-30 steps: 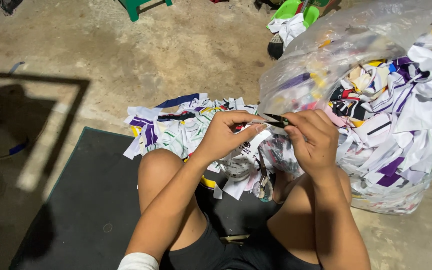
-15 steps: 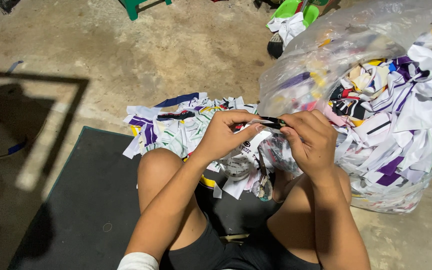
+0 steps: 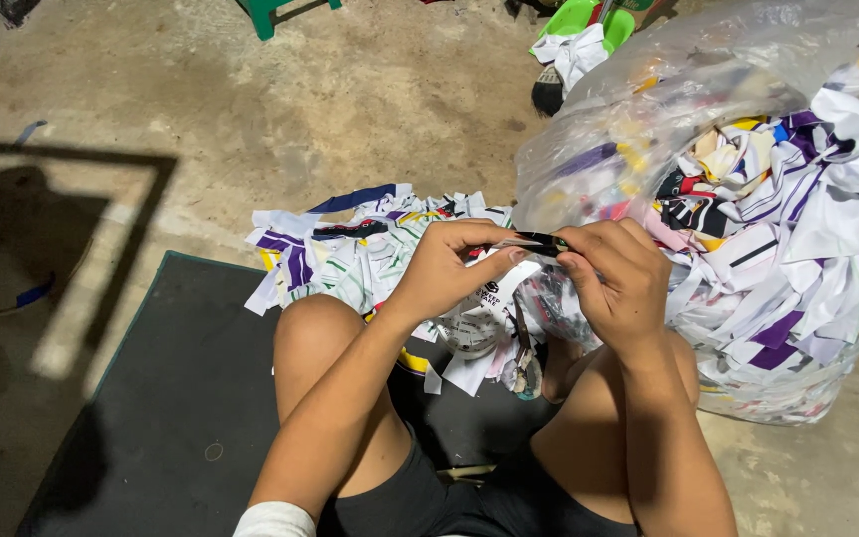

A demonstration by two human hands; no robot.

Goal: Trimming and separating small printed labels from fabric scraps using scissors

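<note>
Centrally, both hands, left hand and right hand, pinch a thin dark-and-white fabric strip; clear plastic bag of multicoloured scraps sits right.

I see a small narrow strip, black w/ a bit of white, approx. at centre of the frame. It lies nearly horizontal, pinched at both ends between my left hand and right hand, above the pile of printed scraps.
</note>
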